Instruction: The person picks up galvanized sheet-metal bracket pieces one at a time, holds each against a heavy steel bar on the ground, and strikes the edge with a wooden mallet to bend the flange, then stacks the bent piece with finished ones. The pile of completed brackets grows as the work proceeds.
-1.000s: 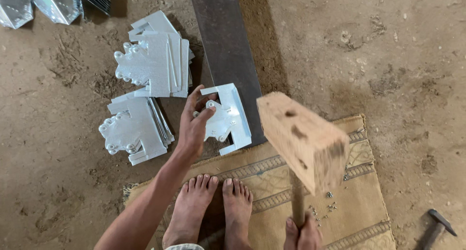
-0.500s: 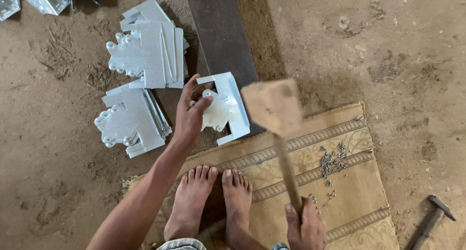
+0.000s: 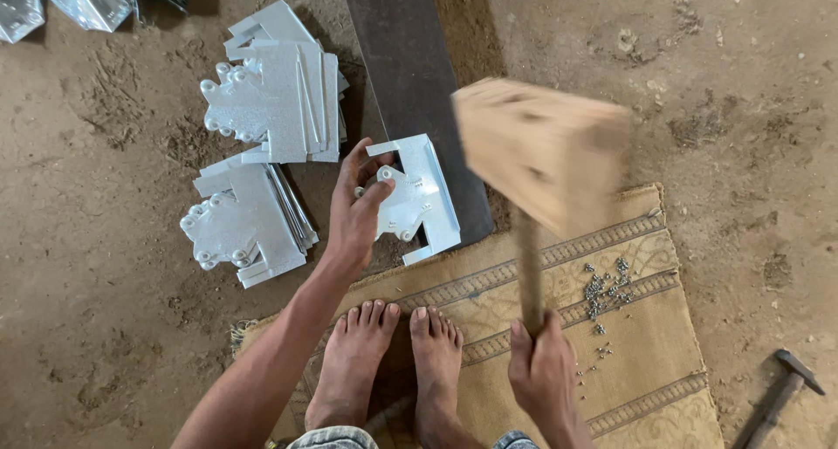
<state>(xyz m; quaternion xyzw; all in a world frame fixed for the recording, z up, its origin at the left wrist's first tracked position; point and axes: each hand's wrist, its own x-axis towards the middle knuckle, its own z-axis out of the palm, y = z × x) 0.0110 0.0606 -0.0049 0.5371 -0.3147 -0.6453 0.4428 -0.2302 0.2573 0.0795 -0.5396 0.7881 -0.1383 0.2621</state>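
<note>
**Mallet raised over metal bracket on steel bar**

The left hand (image 3: 356,213) steadies a folded sheet-metal bracket (image 3: 417,200) that sits on the near end of a dark flat steel bar (image 3: 410,74). Fingers are spread over the bracket's left edge and the thumb presses on its scalloped flap, likely to keep it from sliding on the bar, which seems to serve as a hard backing.

The right hand (image 3: 543,370) is closed tight around the lower end of a wooden mallet (image 3: 541,152), all fingers wrapped around the handle. The mallet head is blurred and lifted above the bar, to the right of the bracket, not touching it.

The person squats with both bare feet (image 3: 393,362) on a woven sack mat (image 3: 646,362), toes near the mat's front edge just behind the bracket, so the work is close.

Two stacks of matching brackets (image 3: 271,95) lie on the dirt floor (image 3: 87,239) left of the bar, within the left hand's reach. A scatter of small metal fasteners (image 3: 604,287) lies on the mat to the right of the mallet handle. A small steel hammer (image 3: 781,392) rests on the dirt at lower right, well apart from both hands. More shiny metal parts (image 3: 78,0) show at top left, partly cut off.
</note>
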